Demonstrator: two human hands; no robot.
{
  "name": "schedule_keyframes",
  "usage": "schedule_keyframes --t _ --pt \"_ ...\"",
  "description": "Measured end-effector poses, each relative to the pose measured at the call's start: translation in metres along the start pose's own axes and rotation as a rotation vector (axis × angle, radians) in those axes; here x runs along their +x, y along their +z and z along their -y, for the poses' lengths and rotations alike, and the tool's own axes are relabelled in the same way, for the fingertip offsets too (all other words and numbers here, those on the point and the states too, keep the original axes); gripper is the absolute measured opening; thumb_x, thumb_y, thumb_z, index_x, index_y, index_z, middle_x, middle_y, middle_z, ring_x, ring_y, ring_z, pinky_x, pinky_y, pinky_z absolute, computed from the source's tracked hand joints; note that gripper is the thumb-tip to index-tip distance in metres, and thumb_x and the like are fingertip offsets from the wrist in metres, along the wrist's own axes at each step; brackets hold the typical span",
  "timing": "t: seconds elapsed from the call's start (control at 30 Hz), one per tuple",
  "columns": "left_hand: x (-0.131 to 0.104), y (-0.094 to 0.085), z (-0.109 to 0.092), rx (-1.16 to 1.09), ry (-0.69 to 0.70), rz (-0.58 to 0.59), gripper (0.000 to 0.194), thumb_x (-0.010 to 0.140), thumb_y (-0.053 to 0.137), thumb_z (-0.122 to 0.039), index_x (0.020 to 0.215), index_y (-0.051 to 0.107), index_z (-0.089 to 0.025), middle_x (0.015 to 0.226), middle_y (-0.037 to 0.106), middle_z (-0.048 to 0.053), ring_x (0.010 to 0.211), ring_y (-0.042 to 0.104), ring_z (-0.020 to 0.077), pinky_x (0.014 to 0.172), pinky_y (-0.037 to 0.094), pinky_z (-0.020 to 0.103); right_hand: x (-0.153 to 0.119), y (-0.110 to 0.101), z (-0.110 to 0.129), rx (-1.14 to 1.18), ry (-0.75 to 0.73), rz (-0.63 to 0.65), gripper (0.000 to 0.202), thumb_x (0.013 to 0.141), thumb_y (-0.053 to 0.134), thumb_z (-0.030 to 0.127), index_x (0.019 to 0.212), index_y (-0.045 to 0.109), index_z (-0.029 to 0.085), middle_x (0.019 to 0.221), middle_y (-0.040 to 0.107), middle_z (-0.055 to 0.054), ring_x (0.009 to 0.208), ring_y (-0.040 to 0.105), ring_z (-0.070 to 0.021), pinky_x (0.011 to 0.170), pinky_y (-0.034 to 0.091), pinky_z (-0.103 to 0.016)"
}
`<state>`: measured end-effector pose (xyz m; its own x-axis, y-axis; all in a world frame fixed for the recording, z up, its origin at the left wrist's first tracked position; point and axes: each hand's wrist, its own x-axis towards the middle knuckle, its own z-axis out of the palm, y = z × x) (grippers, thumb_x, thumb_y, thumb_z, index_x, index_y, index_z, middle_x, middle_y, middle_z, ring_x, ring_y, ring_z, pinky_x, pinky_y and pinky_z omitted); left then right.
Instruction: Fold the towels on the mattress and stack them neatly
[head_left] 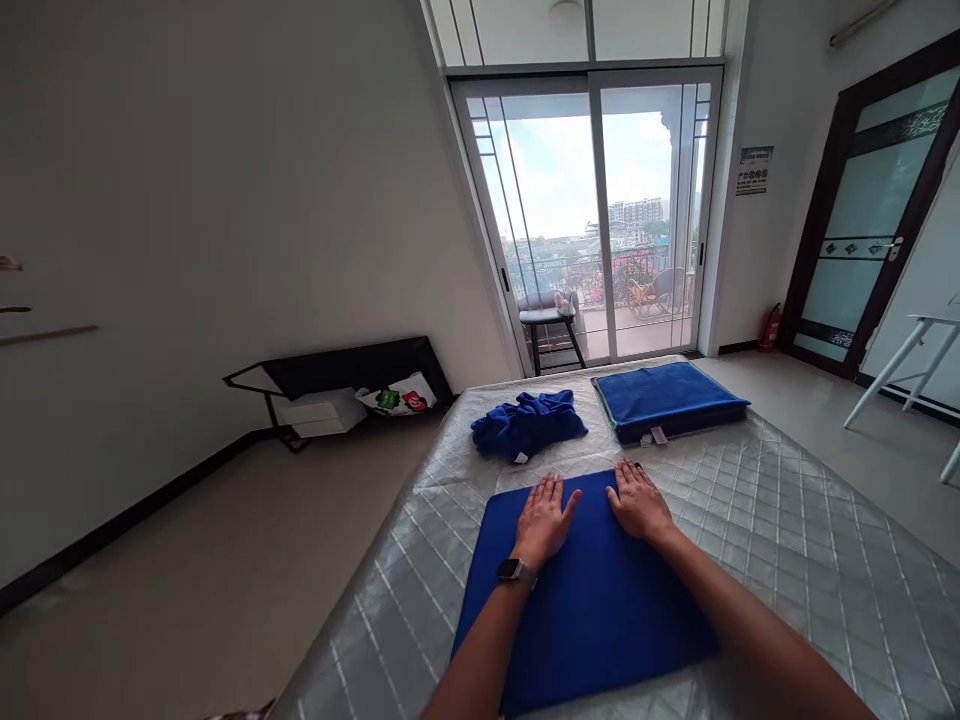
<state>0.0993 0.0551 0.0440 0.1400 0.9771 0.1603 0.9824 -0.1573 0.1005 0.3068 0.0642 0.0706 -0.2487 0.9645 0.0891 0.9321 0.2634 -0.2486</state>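
Note:
A blue cloth (592, 610) lies spread flat on the plastic-covered mattress (750, 510) in front of me. My left hand (544, 520) rests palm down near the cloth's far edge, fingers stretched out, with a watch on that wrist. Flat on the same edge, farther right, is my right hand (637, 500), also with fingers extended. Beyond my hands sits a crumpled blue cloth (529, 425) with a small white tag. To its right is a neat stack of folded blue cloths (671, 395), with tags hanging from the near side.
Against the left wall lies a black-framed piece of furniture (345, 375) with a white box (322, 412) and a printed bag (397, 397). Sliding glass doors (600, 220) stand behind the mattress. A fire extinguisher (770, 328) and a white stool (900, 365) are at the right.

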Motion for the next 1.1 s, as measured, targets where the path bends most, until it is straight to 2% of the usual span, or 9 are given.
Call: schedule_keyframes --t 0.17,0.33,0.43,0.53,0.63,0.73,0.83,1.0,1.1 --pt "-0.031 -0.018 0.072 0.086 -0.212 0.037 0.078 0.101 0.014 -0.057 0.151 0.034 0.000 0.158 0.034 0.021 0.149 0.028 0.0291 0.121 0.026 0.045 0.000 0.000 0.001 0.019 0.007 -0.001 0.067 0.100 0.025 0.041 0.154 0.029 0.000 0.161 0.026 -0.016 0.151 0.020 -0.0223 0.123 0.013 -0.038" --pt "-0.035 -0.040 0.087 0.140 -0.301 0.057 0.081 0.100 0.015 -0.060 0.147 0.040 0.002 0.154 0.039 0.024 0.147 0.031 0.0309 0.120 0.027 0.045 -0.002 -0.004 0.003 0.044 0.015 0.014 0.066 0.100 0.026 0.041 0.154 0.029 0.003 0.163 0.022 -0.013 0.151 0.017 -0.0219 0.123 0.011 -0.038" --pt "-0.024 -0.047 0.065 0.156 -0.290 0.010 0.077 0.101 0.013 -0.057 0.146 0.044 -0.002 0.154 0.042 0.023 0.147 0.031 0.0307 0.120 0.025 0.046 -0.001 -0.003 0.004 0.054 0.026 0.014 0.066 0.100 0.027 0.040 0.155 0.027 0.004 0.163 0.021 -0.013 0.152 0.016 -0.0227 0.123 0.010 -0.040" --pt "-0.013 -0.043 0.012 0.092 -0.054 -0.059 0.071 0.102 0.016 -0.056 0.144 0.049 -0.009 0.153 0.045 0.018 0.146 0.034 0.0274 0.120 0.028 0.042 0.000 0.000 0.003 0.051 0.028 -0.002 0.067 0.100 0.028 0.041 0.156 0.026 0.005 0.163 0.022 -0.013 0.152 0.015 -0.0231 0.123 0.010 -0.041" --pt "-0.006 -0.029 -0.047 -0.003 0.193 -0.017 0.064 0.103 0.021 -0.054 0.144 0.050 -0.015 0.152 0.048 0.016 0.143 0.040 0.0271 0.117 0.033 0.045 0.001 0.003 0.000 0.044 0.013 -0.004 0.067 0.100 0.027 0.041 0.155 0.027 0.003 0.163 0.023 -0.015 0.151 0.017 -0.0224 0.122 0.014 -0.039" --pt "-0.005 -0.017 -0.074 -0.036 0.232 0.039 0.061 0.104 0.023 -0.051 0.147 0.045 -0.014 0.153 0.046 0.017 0.144 0.039 0.0273 0.117 0.034 0.047 0.003 0.005 -0.002 0.037 -0.006 0.009 0.067 0.100 0.026 0.039 0.154 0.028 0.000 0.162 0.025 -0.016 0.151 0.019 -0.0217 0.122 0.016 -0.038" --pt "-0.014 -0.013 -0.052 -0.010 0.162 0.055 0.066 0.103 0.020 -0.053 0.151 0.039 -0.012 0.156 0.040 0.017 0.146 0.034 0.0265 0.119 0.030 0.047 0.004 0.007 -0.003 0.054 0.003 -0.004 0.067 0.100 0.026 0.040 0.154 0.028 0.001 0.162 0.025 -0.017 0.151 0.020 -0.0216 0.122 0.014 -0.039" --pt "-0.052 -0.016 0.037 0.085 -0.017 0.062 0.068 0.102 0.017 -0.054 0.154 0.032 -0.012 0.159 0.035 0.015 0.149 0.028 0.0258 0.120 0.026 0.047 0.005 0.009 -0.002 0.088 0.020 -0.013 0.067 0.099 0.026 0.041 0.154 0.029 0.003 0.162 0.026 -0.015 0.151 0.020 -0.0216 0.122 0.012 -0.039" --pt "-0.079 -0.016 0.073 0.118 -0.098 0.065 0.075 0.100 0.018 -0.057 0.153 0.030 -0.005 0.159 0.032 0.018 0.149 0.025 0.0277 0.120 0.026 0.046 0.003 0.005 0.000 0.082 0.030 -0.008 0.067 0.099 0.027 0.041 0.154 0.030 0.003 0.161 0.027 -0.015 0.151 0.020 -0.0215 0.122 0.013 -0.038"
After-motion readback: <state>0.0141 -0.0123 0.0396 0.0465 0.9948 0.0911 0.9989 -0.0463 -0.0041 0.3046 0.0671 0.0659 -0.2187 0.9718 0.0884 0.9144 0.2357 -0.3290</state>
